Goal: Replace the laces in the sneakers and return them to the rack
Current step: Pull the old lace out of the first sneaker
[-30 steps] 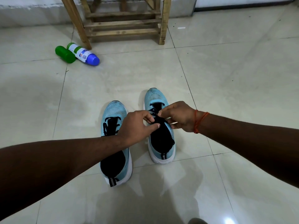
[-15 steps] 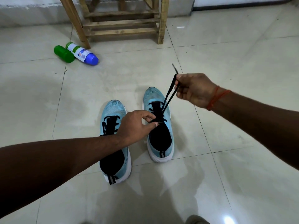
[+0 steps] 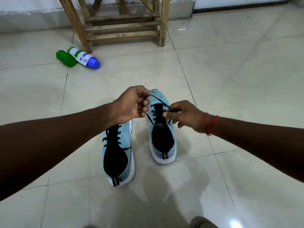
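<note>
Left hand [image 3: 131, 105] is curled round one run of the black lace [image 3: 158, 100]. Right hand [image 3: 184, 116] pinches the other run. Both work above the right sneaker [image 3: 162, 140], which stands on the floor beside the left sneaker [image 3: 115, 155] (laces crossed, no bow seen). Rack [image 3: 123, 28] is well beyond.

Risk: an uneven pull could leave one end short or draw it out of its eyelet.
</note>
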